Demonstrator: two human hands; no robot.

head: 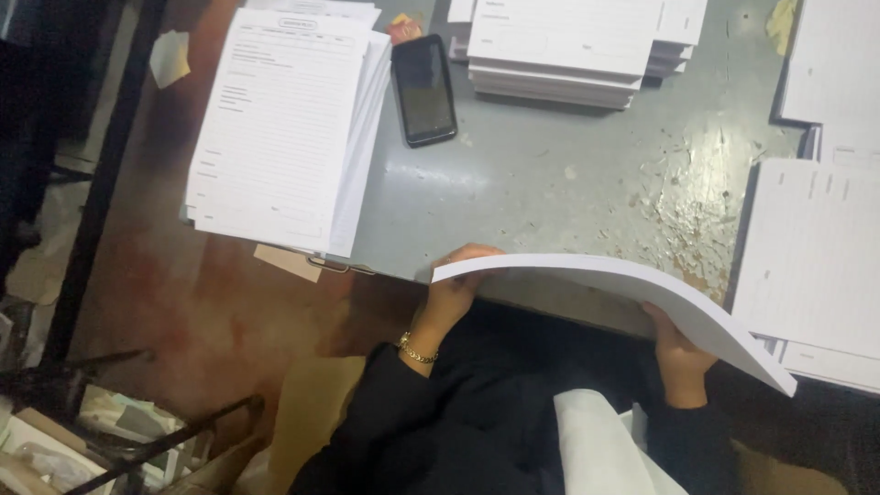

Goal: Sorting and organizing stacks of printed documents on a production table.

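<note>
Head view: I hold a thick sheaf of white paper [632, 298] at the near edge of the grey counter [550, 183], my left hand [454, 293] closed on its left end, my right hand [678, 353] gripping underneath, likely to steady its sag. Stacks of printed forms [284, 128] and a black phone [423, 89] lie beyond.

The paper sheaf [632, 302] hides both hands' fingers above the grip; print on the far stack [284, 128] is blurred
</note>
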